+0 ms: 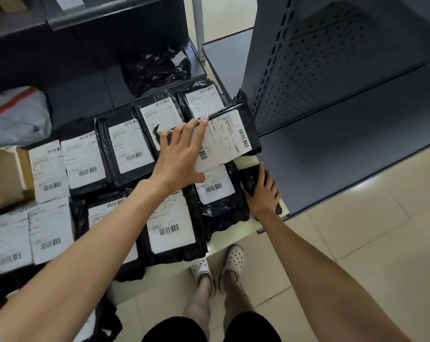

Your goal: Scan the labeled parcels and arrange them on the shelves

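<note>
Several black plastic parcels with white barcode labels lie in rows on a low table (236, 234). My left hand (181, 151) holds one black labeled parcel (230, 137) lifted and tilted above the others, thumb under it and fingers over its label edge. My right hand (263, 196) grips a black handheld scanner (252, 177) at the table's right edge, just below the lifted parcel. Another labeled parcel (215, 185) lies beneath the held one.
A dark grey shelf unit (344, 134) with a perforated back stands at the right. Another dark shelf (90, 90) at the back holds a crumpled black bag (154, 67) and a grey-white bag (16, 117). A cardboard box (4, 178) sits at the left. My feet (218, 265) stand on tiled floor.
</note>
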The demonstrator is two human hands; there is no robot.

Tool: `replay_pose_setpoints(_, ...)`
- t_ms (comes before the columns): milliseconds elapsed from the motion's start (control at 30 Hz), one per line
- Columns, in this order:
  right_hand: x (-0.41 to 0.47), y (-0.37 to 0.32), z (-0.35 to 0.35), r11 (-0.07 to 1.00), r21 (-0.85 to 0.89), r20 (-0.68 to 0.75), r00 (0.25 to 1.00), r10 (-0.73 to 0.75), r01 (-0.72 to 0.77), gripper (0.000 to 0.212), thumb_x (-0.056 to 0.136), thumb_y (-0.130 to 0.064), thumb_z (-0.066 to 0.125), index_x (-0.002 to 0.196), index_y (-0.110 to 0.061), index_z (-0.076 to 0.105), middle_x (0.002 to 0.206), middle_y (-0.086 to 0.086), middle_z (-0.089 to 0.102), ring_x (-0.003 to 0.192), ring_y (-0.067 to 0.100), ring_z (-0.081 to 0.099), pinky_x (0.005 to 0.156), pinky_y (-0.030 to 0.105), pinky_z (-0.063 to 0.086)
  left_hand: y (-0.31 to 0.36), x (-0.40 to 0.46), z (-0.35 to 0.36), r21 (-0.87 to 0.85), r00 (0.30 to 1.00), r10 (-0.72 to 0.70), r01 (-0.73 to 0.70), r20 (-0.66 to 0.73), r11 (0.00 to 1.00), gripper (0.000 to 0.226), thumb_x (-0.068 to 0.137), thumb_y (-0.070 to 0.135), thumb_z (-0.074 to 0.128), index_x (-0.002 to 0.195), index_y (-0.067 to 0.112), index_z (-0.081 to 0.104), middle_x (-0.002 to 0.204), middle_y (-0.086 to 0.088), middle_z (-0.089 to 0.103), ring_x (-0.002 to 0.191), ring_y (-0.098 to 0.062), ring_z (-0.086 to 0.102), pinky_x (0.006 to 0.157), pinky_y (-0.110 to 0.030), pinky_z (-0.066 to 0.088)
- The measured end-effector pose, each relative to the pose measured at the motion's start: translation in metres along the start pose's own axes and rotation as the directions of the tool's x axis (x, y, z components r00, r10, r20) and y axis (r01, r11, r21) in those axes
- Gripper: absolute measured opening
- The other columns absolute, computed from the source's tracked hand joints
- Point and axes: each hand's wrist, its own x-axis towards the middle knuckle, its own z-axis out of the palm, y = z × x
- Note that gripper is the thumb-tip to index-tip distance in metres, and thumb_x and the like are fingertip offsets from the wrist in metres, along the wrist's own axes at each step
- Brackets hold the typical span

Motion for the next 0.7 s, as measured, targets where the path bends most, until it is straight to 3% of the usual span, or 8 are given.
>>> replay_pose_setpoints(233,0.001,0.006,-0.019,1.000,0.000,-0.029,1.000,-0.004,0.004,0.103,0.092,-0.046,0.066,0.161,-0.014,-0.004,0.160,0.012,0.027,0.143,0.035,0.032,0.115,0.051,0.029,-0.004,-0.009,-0.002,-0.018,0.999,-0.039,0.038,-0.035,0.999,0.137,0.055,0.053,0.086,0.156,0.018,0.001,0.151,-0.004,0.023,0.136,-0.025,0.025,0.111,-0.048,0.015)
replay_pose_setpoints(367,-0.002,0.009,-0.045,0.998,-0.069,-0.039,0.999,0.001,-0.004,0.105,0.085,-0.055,0.069,0.161,-0.017,0.007,0.152,0.011,0.039,0.134,0.036,0.043,0.107,0.049,0.037,-0.009,-0.015,-0.014,-0.035,0.997,-0.063,0.061,-0.049,0.998,0.135,0.056,0.050,0.085,0.157,0.019,0.001,0.150,-0.003,0.024,0.137,-0.024,0.024,0.115,-0.051,0.012)
replay_pose_setpoints(500,-0.019,-0.008,-0.083,1.000,0.015,-0.061,0.998,-0.015,0.016,0.092,0.077,-0.053,0.076,0.151,-0.021,0.032,0.140,0.008,0.048,0.121,0.033,0.053,0.092,0.045,0.049,-0.017,-0.024,-0.030,-0.077,0.992,-0.104,0.099,-0.071,0.992,0.137,0.054,0.052,0.087,0.157,0.024,0.000,0.149,-0.001,0.025,0.134,-0.023,0.027,0.112,-0.046,0.011)
replay_pose_setpoints(700,-0.069,-0.059,-0.129,0.976,0.005,-0.031,0.976,-0.215,0.216,0.090,0.076,-0.059,0.073,0.150,-0.028,0.031,0.139,0.003,0.045,0.123,0.029,0.053,0.093,0.044,0.048,-0.039,-0.040,-0.053,-0.085,0.977,-0.202,0.196,-0.062,0.977,0.134,0.053,0.052,0.087,0.156,0.032,0.002,0.153,0.003,0.024,0.137,-0.030,0.028,0.113,-0.058,0.012)
